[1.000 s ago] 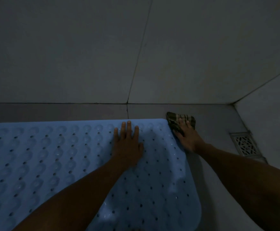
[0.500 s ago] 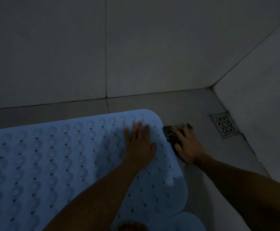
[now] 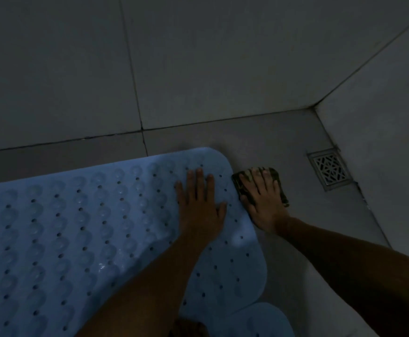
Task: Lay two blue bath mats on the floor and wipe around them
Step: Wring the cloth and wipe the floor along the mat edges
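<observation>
A blue bath mat with rows of bumps and holes lies flat on the grey tiled floor. My left hand presses flat on its far right corner, fingers straight. Beside the mat's right edge my right hand presses a dark patterned cloth against the floor, fingers spread over it. The corner of a second blue mat shows at the bottom, under the first mat's near edge.
A square metal floor drain sits in the corner to the right of the cloth. Tiled walls rise close behind and to the right. A strip of bare floor runs between mat and wall.
My right hand has slid the cloth toward me along the mat's right edge. The view has swung left and closer, so the drain and corner appear further right. My left hand stays on the mat.
</observation>
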